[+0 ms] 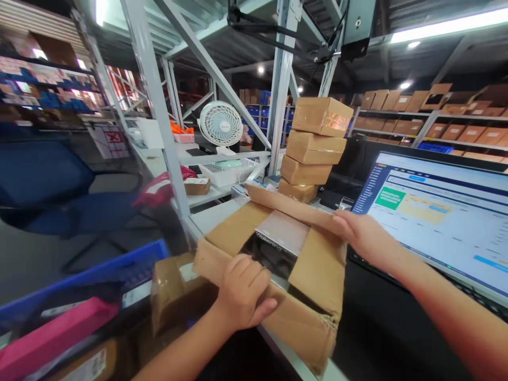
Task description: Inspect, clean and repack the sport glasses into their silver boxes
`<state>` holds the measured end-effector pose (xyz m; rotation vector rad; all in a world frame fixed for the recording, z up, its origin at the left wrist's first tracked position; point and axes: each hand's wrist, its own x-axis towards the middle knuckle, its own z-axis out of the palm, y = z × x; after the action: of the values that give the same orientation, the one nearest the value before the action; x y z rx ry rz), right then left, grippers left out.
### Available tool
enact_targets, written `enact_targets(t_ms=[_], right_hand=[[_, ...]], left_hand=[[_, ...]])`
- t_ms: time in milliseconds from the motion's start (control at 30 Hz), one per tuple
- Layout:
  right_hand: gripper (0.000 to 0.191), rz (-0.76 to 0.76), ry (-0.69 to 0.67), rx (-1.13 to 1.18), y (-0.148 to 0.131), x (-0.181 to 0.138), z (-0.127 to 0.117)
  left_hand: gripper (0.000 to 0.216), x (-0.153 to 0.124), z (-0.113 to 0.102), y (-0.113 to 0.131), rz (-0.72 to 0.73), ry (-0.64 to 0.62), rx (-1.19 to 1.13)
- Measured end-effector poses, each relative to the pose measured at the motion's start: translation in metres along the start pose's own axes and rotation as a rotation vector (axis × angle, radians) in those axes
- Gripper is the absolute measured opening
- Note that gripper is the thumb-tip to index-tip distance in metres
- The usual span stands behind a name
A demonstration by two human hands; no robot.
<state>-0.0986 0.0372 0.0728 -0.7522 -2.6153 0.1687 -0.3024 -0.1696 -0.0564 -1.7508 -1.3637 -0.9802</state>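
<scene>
Grey steel racking (148, 100) framed the workspace, its posts and slanted braces rising under strip lights and a ribbed ceiling. Behind it to the right ran long shelves (423, 124) lined with brown boxes. The pale table (206, 214) stretched between the posts, and a blurred blue chair (51, 180) stood off to the left. Below the table's left edge was a blue crate (87, 272) with parcels in it. A lit computer screen (428, 211) filled the right side, and a stack of four taped boxes (317, 148) rose beyond the work. In front of that stack, at the table's near edge, sat the open carton (319, 264), its side flaps folded in and its near and far flaps raised. A white fan (220, 124) stood farther back. Between the side flaps lay a dark box marked "Wakening" (286, 230), inside the carton. The left hand (246, 291) was curled over the near flap, fingers close together and thumb on the outer side. The right hand (353, 230) pinched the right end of the far flap.
</scene>
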Motion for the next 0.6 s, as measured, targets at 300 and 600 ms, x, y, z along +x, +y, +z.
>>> enact_targets(t_ms=[300,600], right_hand=[[0.039,0.389,-0.291,0.909,0.071,0.069,0.005],[0.032,0.445,-0.237,1.079,0.082,0.040,0.083]], left_hand=[[0.053,0.006,0.002,-0.002,0.018,-0.012,-0.011],[0.050,0.007,0.006,-0.004,0.022,-0.022,0.012]])
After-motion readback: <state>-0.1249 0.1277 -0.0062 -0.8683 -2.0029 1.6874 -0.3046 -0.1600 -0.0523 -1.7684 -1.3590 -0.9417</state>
